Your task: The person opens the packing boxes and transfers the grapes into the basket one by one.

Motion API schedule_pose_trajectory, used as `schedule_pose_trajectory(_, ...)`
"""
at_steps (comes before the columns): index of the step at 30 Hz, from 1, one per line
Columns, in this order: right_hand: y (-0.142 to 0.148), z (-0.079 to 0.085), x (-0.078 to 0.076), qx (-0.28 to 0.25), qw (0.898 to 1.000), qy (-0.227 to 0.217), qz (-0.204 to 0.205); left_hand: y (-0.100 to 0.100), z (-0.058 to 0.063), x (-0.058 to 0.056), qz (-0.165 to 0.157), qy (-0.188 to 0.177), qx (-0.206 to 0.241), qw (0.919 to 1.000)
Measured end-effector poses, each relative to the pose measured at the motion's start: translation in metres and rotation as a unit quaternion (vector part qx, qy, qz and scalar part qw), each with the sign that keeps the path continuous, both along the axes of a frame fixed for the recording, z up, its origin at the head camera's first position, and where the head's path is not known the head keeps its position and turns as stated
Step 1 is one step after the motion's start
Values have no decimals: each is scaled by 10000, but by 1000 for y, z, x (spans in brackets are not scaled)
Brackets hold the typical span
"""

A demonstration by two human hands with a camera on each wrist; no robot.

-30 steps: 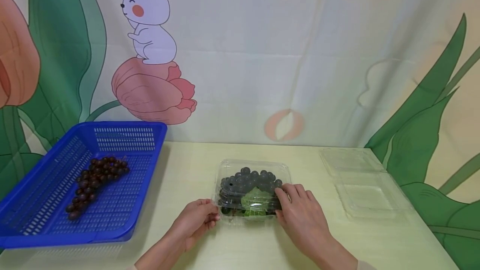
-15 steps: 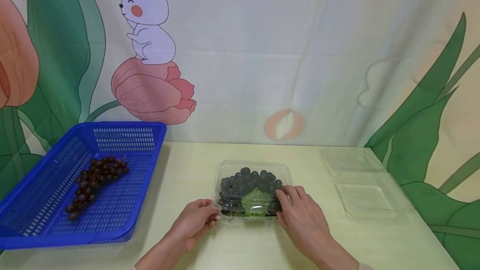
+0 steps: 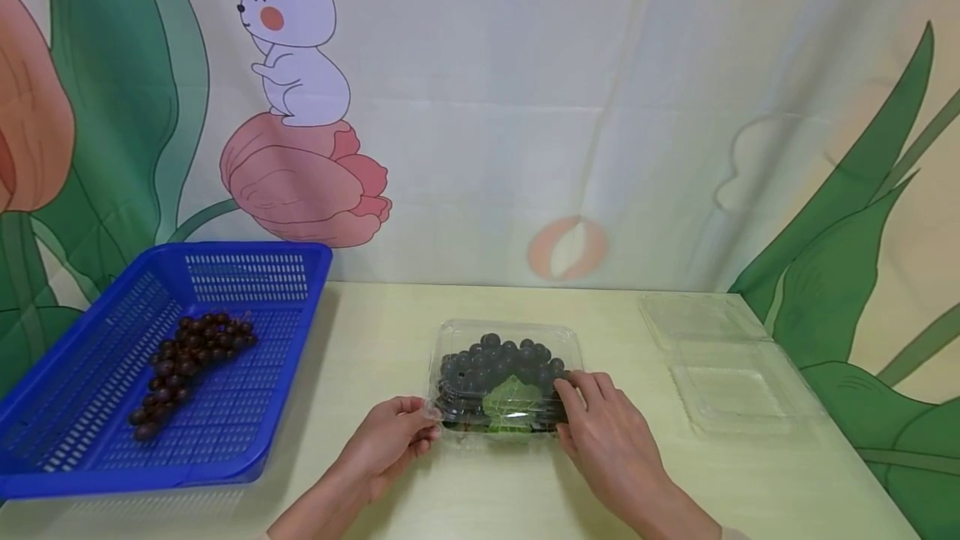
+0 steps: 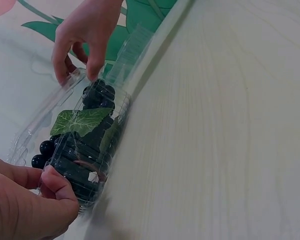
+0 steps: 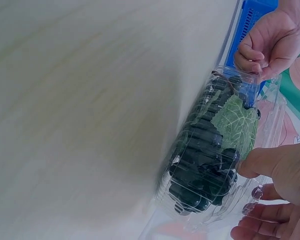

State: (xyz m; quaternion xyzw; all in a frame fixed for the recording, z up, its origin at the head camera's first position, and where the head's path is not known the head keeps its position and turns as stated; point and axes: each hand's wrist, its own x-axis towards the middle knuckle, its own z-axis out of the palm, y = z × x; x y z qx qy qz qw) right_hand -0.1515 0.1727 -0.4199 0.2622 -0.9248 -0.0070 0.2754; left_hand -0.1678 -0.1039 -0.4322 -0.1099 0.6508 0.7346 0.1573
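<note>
A clear plastic clamshell box (image 3: 517, 328) stands in the middle of the table, lid down over a bunch of dark grapes (image 3: 491, 361) and a green leaf (image 3: 513, 402). At its front left corner, my left hand (image 3: 392, 440) pinches the plastic rim between thumb and fingers, as the left wrist view (image 4: 37, 205) also shows. My right hand (image 3: 611, 444) grips the front right corner. In the right wrist view, the thumb (image 5: 260, 162) lies at the front rim while the other fingers curl by the lid's side.
A blue plastic basket (image 3: 255, 465) sits at the left, holding a bunch of reddish-brown grapes (image 3: 191, 357). On the right side of the table (image 3: 360, 315) lies another clear clamshell box (image 3: 738, 394), opened flat. A printed cloth (image 3: 480, 173) hangs behind the table.
My right hand's fingers have shifted very slightly to the right at the box corner. My left hand and the box have hardly moved.
</note>
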Motion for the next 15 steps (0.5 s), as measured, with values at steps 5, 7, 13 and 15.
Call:
schedule_pose_trajectory(5,2,-1,1,-99,9999,108,-1,0,0,0,-22,-18,6,10000)
schedule_pose_trajectory(7,2,-1,2,-123,9998,132,-9,-1,0,-1,-21,-14,3,10000)
schedule_pose_trajectory(13,2,-1,3,-157,9998,108,-63,-1,-1,-1,-20,7,-25,10000)
schedule_pose_trajectory(15,2,-2,3,-178,9998,86,-70,-1,-1,-1,-28,5,-27,10000)
